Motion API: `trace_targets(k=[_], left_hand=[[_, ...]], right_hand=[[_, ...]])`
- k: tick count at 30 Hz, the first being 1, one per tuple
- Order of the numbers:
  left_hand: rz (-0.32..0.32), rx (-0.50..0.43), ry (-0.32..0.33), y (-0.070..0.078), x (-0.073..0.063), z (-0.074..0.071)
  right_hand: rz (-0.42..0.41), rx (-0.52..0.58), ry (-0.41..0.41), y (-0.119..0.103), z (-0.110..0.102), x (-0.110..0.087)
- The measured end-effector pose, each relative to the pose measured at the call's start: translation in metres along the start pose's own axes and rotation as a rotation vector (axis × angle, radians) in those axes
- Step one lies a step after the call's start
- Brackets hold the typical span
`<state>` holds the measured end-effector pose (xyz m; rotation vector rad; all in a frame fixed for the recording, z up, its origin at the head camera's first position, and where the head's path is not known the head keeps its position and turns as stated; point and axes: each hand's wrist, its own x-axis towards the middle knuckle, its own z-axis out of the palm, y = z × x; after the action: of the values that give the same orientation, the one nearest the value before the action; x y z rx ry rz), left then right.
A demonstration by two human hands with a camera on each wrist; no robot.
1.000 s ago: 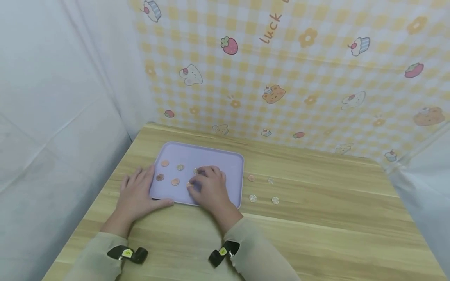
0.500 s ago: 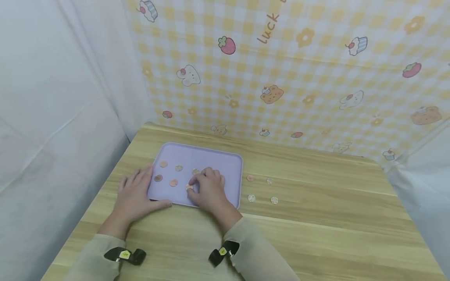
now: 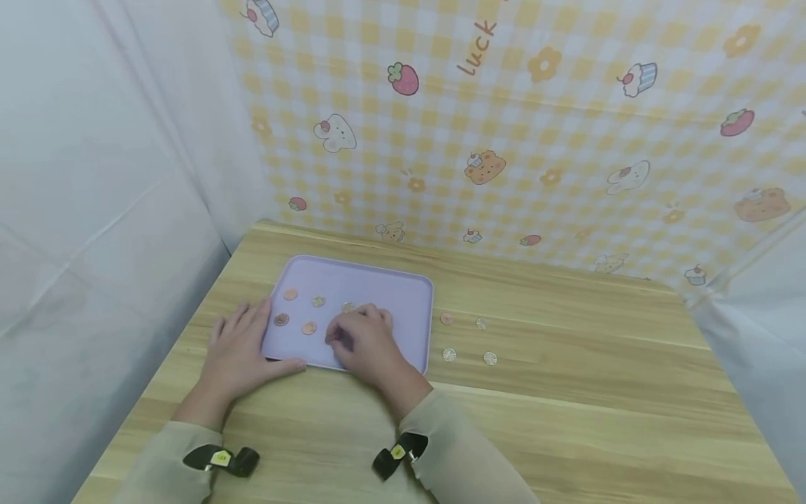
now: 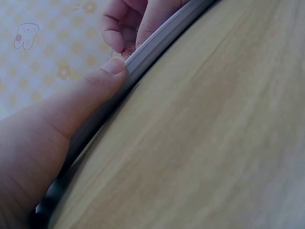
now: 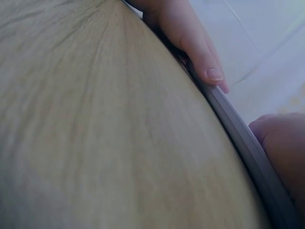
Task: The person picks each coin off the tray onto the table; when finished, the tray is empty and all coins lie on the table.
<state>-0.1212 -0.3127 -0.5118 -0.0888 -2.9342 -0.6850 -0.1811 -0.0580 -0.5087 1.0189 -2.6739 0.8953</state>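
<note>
Near the left of the table lies a lilac tray [image 3: 390, 280] with several coins on it. My left hand [image 3: 236, 350] rests along the tray's left side, fingers extended, its thumb [image 4: 102, 78] on the near rim. Over the tray, my right hand [image 3: 368, 343] curls its fingers and pinches a copper coin [image 4: 127, 52] between thumb and fingertips. Left of that hand is another copper coin [image 3: 308, 327], with a darker copper coin [image 3: 281, 319] beyond it. Farther back are a copper coin [image 3: 290, 295] and a silver coin [image 3: 318, 302]. A second silver coin [image 3: 348, 307] is just behind the right hand's knuckles.
To the right of the tray, on the wooden table [image 3: 579, 350], lie a copper coin [image 3: 446, 319] and silver coins [image 3: 449, 355]. Behind the table hangs a yellow checked cloth [image 3: 441, 126]; a white sheet [image 3: 113, 210] hangs at the left.
The right fingers have closed over the copper coin at the front of the tray and moved slightly left, so the coin is now mostly hidden. The left hand stays at the tray edge.
</note>
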Motion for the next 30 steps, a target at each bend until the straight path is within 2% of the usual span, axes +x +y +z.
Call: trace_targets(k=[4, 8, 10, 14, 17, 25, 30], left_hand=[[0.005, 0.000, 0.000, -0.0014, 0.0010, -0.0003], [0.013, 0.002, -0.003, -0.0025, 0.0017, -0.0007], [0.016, 0.003, -0.004, -0.0024, 0.0020, -0.0012], [0.016, 0.004, -0.010, -0.0026, 0.0030, -0.0021], [0.014, 0.007, -0.012, -0.0026, 0.0036, -0.0023], [0.009, 0.020, -0.020, -0.0015, 0.0042, -0.0029], [0.012, 0.021, -0.017, -0.0025, 0.0048, -0.0014]], right_hand=[[-0.061, 0.012, 0.024, -0.0018, -0.0019, -0.0005], [-0.081, 0.062, 0.048, -0.0008, -0.0010, -0.0002], [-0.059, 0.122, 0.062, 0.0010, 0.0011, 0.0005], [0.043, 0.274, 0.136, 0.0044, 0.0042, 0.0028], [0.099, 0.336, 0.183, 0.0050, 0.0038, 0.0041], [0.178, 0.382, 0.159, 0.0043, 0.0010, 0.0041], [0.178, 0.326, 0.130, 0.0056, 0.0010, 0.0043]])
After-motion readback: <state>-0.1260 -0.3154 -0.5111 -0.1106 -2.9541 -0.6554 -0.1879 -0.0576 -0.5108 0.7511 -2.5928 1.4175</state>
